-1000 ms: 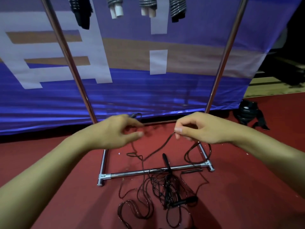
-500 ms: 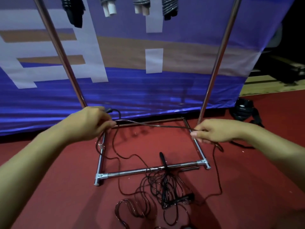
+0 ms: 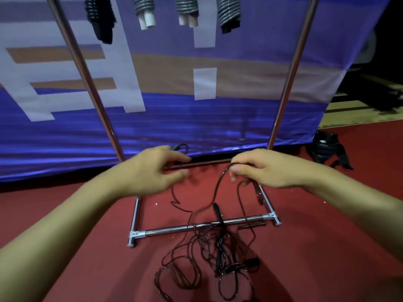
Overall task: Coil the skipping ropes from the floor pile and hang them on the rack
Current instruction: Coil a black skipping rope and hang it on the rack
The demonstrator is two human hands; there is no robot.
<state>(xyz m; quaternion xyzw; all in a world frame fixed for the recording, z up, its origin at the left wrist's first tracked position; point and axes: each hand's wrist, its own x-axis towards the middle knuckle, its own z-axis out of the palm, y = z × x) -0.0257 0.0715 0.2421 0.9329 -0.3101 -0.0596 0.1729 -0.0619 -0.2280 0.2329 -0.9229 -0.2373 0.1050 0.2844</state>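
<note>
So the thin dark skipping rope (image 3: 220, 186) arcs up from the tangled pile of dark ropes (image 3: 213, 256) on the red carpet floor (image 3: 87, 269), loops over the right hand (image 3: 263, 168), whose fingers (image 3: 236, 171) pinch it, and drops back down. The left hand (image 3: 152, 171) has its fingers curled with a bit of rope poking out behind them, but I can't tell how it's gripped. The pile sprawls over the near base bar of the shiny chrome metal rack (image 3: 196, 226). Four coiled rope bundles (image 3: 229, 12) hang up top, cut off by the frame edge. A black bag-like thing (image 3: 327, 149) sits far right, hard to make out.
</note>
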